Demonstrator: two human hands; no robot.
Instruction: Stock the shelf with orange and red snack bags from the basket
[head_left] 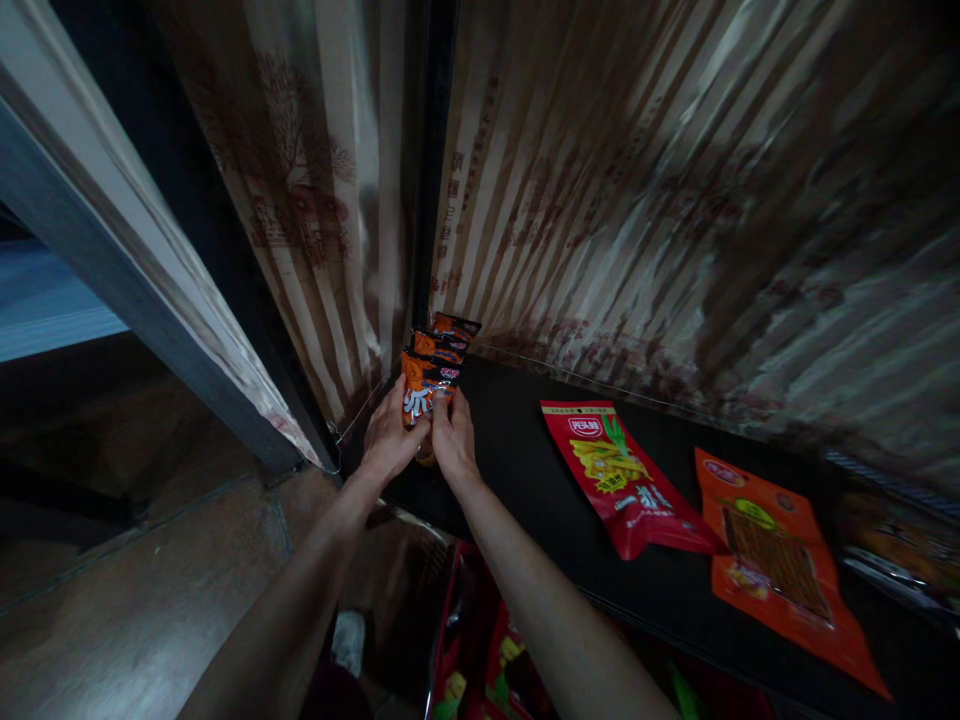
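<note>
Several orange-and-black snack packets (433, 372) stand in a row, one behind another, in the left back corner of a black shelf (510, 440). My left hand (394, 432) grips the front packet from its left side, thumb across the front. On the right edge of that same packet, my right hand (453, 436) is closed with its thumb up. The lower part of the packets is mostly hidden by my hands. Some of my fingers are behind the packets and do not show.
To the right lie a red snack bag (619, 475), an orange snack bag (776, 560) and a dark packet (904, 540). Printed wrapping sheet (600, 220) lines the back and left side. A dark upright post (247, 290) stands left. Below is a red container (448, 610) with packets.
</note>
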